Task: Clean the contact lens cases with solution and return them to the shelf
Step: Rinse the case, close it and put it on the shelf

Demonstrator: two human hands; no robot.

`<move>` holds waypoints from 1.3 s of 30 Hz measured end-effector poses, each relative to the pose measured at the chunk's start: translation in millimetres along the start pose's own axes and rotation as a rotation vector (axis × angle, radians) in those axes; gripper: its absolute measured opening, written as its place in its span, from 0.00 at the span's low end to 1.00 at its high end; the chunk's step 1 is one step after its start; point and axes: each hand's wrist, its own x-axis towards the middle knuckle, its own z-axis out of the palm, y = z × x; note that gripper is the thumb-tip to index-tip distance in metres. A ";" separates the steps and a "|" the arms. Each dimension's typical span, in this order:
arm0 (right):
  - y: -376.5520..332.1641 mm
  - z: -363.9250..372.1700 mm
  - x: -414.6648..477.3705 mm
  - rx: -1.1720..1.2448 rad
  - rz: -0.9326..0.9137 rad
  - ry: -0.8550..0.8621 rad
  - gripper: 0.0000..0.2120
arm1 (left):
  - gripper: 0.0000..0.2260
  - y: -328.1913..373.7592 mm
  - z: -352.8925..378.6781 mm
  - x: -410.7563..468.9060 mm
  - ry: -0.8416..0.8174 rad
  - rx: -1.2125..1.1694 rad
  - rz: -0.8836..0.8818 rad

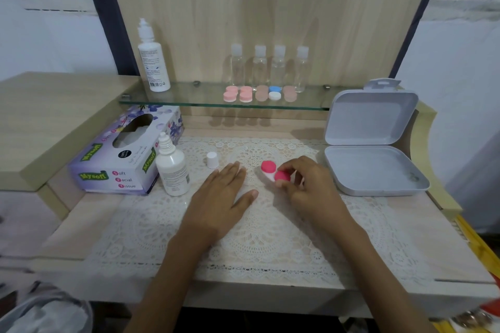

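Both forearms reach in from the near edge over a white lace mat spread on the pale tabletop. On the mat the left hand lies flat, its fingers straight and close together, holding nothing. Just to its right, the right hand has its fingers curled and pinches the near pink cap of a contact lens case. The case sits on the mat between the two hands; its far cap is also pink and its body white.

At the left lies a purple tissue box printed "Mysoft" and "Soft Facial Tissue". Just beside the box's right corner stands a white solution bottle with its nozzle bare and label print too small to read. A small white cap stands upright on the mat a little to the right. On the right rests an open grey hinged box, lid upright, with what may be a smudge in its tray.

Farther back, a glass shelf carries a taller white bottle at the left and four clear bottles with white caps. In front of those bottles is a row of lens cases, mostly pink, one blue and white.
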 end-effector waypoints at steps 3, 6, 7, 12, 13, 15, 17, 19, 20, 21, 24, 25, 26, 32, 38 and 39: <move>-2.5 -11.8 19.5 -0.076 0.024 0.080 0.07 | 0.39 -0.8 0.1 -0.4 0.016 -0.019 0.003; -6.6 -27.2 43.1 -0.146 0.026 0.226 0.10 | 0.39 -1.3 0.0 -0.3 0.025 -0.034 0.001; -8.1 -32.2 51.8 -0.158 0.024 0.276 0.10 | 0.36 -0.9 -0.6 -0.2 0.024 -0.030 0.001; -9.1 -50.2 94.2 -0.336 0.036 0.428 0.13 | 0.37 -1.0 -0.9 -0.5 0.035 -0.035 0.003; -8.3 -52.0 101.1 -0.383 0.043 0.443 0.13 | 0.37 -1.3 -0.9 -0.8 0.034 -0.039 0.001; -6.2 -53.8 112.6 -0.472 0.053 0.470 0.14 | 0.34 -1.7 -0.7 -0.6 0.033 -0.040 -0.002; -3.8 -53.0 122.3 -0.559 0.059 0.490 0.14 | 0.33 -1.4 -0.8 -0.1 0.036 -0.036 0.002; -1.8 -50.5 129.9 -0.627 0.063 0.493 0.13 | 0.35 -1.9 0.0 0.9 0.041 -0.036 0.003; -1.2 -49.3 132.9 -0.657 0.061 0.491 0.13 | 0.38 -2.3 0.6 1.1 0.043 -0.037 0.003; -0.7 -47.9 135.7 -0.688 0.059 0.489 0.12 | 0.39 -2.8 1.0 1.0 0.044 -0.038 0.002; -0.5 -46.6 141.2 -0.738 0.059 0.472 0.10 | 0.40 -3.5 1.6 1.3 0.054 -0.047 0.002; -0.7 -47.2 142.1 -0.749 0.061 0.456 0.10 | 0.40 -3.0 1.1 1.0 0.057 -0.050 0.002; -1.3 -48.0 142.8 -0.765 0.069 0.433 0.09 | 0.40 -2.6 0.7 0.7 0.060 -0.053 0.000; -3.4 -49.5 146.3 -0.901 0.121 0.331 0.06 | 0.32 -0.8 -1.9 -1.1 0.062 -0.045 -0.001; 0.6 -45.5 150.2 -0.963 0.155 0.274 0.06 | 0.40 -1.2 -1.2 -0.2 0.060 -0.041 -0.005; 0.6 -45.1 149.8 -0.964 0.158 0.271 0.06 | 0.40 -1.7 -0.7 -0.2 0.060 -0.045 -0.006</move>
